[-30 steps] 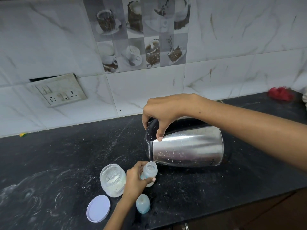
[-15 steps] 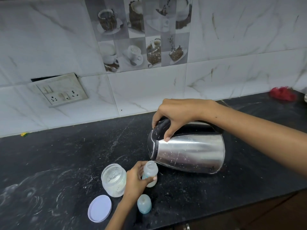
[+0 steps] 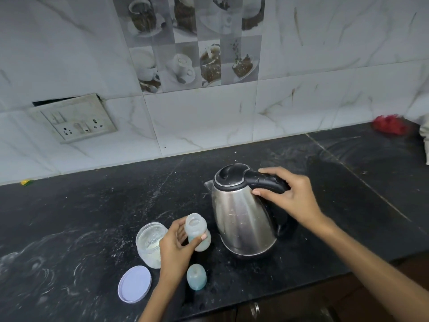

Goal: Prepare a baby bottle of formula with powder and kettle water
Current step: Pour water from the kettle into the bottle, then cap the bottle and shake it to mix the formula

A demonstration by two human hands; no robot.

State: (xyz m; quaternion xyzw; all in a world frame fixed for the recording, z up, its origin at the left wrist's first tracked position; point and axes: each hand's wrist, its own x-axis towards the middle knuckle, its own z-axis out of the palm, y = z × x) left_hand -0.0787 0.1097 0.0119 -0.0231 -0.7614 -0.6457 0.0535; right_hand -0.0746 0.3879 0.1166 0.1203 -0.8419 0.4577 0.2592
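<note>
Scene: a person stands at a dark stone surface (image 3: 92, 205) below a marble-tiled wall, seen from a head camera looking down.
Left hand: the left hand (image 3: 177, 246) has its fingers (image 3: 202, 238) clamped round a small open baby bottle (image 3: 197, 231), held upright just above the surface.
Right hand: the right hand (image 3: 287, 196) has its fingers curled on the black handle of the steel kettle (image 3: 243, 212).
What changed: a second ago the kettle was tipped on its side with its spout over the bottle; now it stands upright on the surface, just right of the left fingers.
Meaning: pouring looks finished, so water is probably in the bottle; the level is too cloudy to judge.
Near the left fingers: an open powder jar (image 3: 149, 245) just to their left, its pale lid (image 3: 134, 284) lying flat nearer the person, and a bluish bottle cap (image 3: 196, 276) below the bottle.
Likely next: release the kettle and close the bottle.
</note>
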